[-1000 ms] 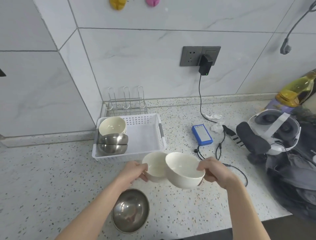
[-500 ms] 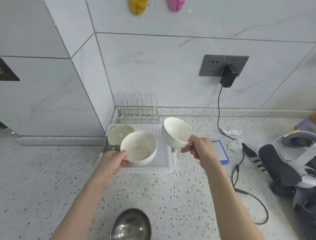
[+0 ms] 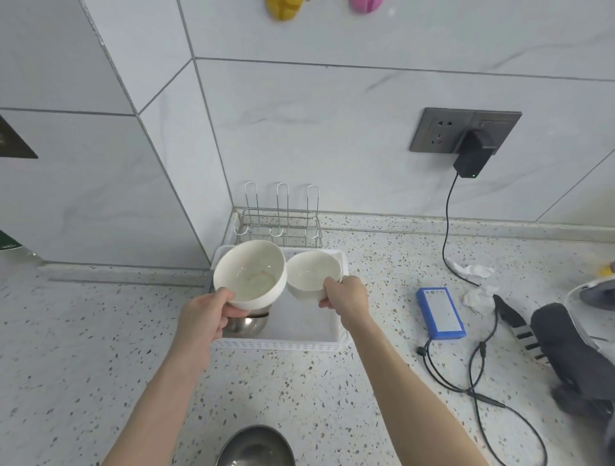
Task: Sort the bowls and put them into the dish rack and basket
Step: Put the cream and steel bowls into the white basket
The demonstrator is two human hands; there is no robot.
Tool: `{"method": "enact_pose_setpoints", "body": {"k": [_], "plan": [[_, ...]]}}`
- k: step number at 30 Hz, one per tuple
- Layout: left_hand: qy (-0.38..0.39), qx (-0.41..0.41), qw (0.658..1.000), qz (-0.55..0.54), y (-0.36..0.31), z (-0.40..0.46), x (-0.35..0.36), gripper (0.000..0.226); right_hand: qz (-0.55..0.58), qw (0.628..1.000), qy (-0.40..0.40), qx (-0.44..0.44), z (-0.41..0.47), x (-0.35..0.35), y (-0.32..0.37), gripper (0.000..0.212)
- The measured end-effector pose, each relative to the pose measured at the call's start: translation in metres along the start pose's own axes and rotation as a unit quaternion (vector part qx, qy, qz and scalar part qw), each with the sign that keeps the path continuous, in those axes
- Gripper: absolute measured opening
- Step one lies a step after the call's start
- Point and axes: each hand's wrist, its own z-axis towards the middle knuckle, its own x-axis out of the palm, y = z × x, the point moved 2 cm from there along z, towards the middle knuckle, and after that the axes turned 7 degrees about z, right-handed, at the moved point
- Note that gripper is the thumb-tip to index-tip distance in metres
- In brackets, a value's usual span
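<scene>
The basket point(image 3: 279, 344) floor lies bare on its right half, while steel bowls point(image 3: 248, 324) fill the left.

Two white bowls are seen: one point(image 3: 250, 274) is held in the left hand point(image 3: 207, 312), the other point(image 3: 312, 278) in the right hand point(image 3: 346, 297). Two steel bowls are counted: one point(image 3: 245, 324) in the white basket point(image 3: 279, 344) toward the table's back left corner, one point(image 3: 255, 447) at the table's front edge. One wire dish rack point(image 3: 280, 221) is seen behind the basket. One blue box point(image 3: 440, 313), one wall socket point(image 3: 465, 130) and one black plug point(image 3: 473, 159) are counted. Two coloured wall hooks, one yellow point(image 3: 285, 8) and one pink point(image 3: 366, 4), are seen above.
</scene>
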Motion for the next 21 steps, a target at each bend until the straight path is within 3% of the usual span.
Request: {"method": "enact_pose_setpoints", "body": {"k": [5, 8, 11, 21], "plan": [[-0.002, 0.004, 1.0, -0.001, -0.003, 0.003, 0.001, 0.017, -0.035, 0.999, 0.007, 0.009, 0.004, 0.012, -0.006, 0.038], [-0.003, 0.002, 1.0, -0.001, -0.005, 0.003, 0.002, 0.015, -0.024, 0.999, 0.021, 0.023, 0.003, 0.017, -0.007, 0.014], [-0.003, 0.0, 1.0, -0.001, -0.007, 0.002, 0.002, 0.014, -0.029, 0.999, 0.022, 0.039, 0.006, 0.021, -0.012, 0.008], [0.01, 0.004, 1.0, 0.014, -0.011, -0.003, 0.009, 0.013, 0.016, 0.994, 0.052, 0.096, 0.005, 0.03, -0.017, 0.036]]}}
